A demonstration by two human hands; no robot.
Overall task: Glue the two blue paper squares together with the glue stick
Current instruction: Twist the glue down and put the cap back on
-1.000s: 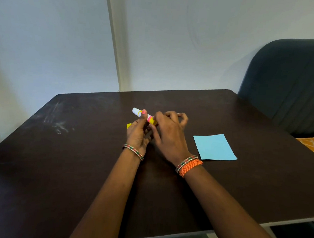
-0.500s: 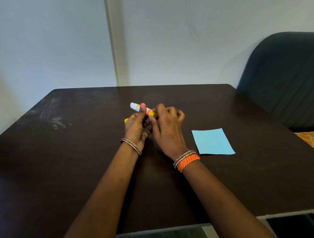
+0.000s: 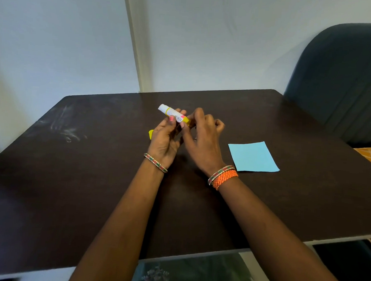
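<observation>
A white and yellow glue stick (image 3: 171,112) is held above the middle of the dark table (image 3: 71,177), its white end pointing up and left. My left hand (image 3: 165,139) grips its barrel between thumb and fingers. My right hand (image 3: 202,139) pinches the yellow lower end of the stick. A small yellow piece (image 3: 150,134), perhaps the cap, shows behind my left hand on the table. Blue paper (image 3: 252,157) lies flat to the right of my right hand; I can make out only one sheet outline.
A dark upholstered chair (image 3: 344,84) stands at the table's right far corner. White walls close off the far edge. Chalky scuff marks (image 3: 67,130) mark the left of the tabletop. A patterned floor shows below the near edge.
Both hands stay at the glue stick, and its barrel now shows more of the label. The view has shifted slightly; the blue paper has not moved.
</observation>
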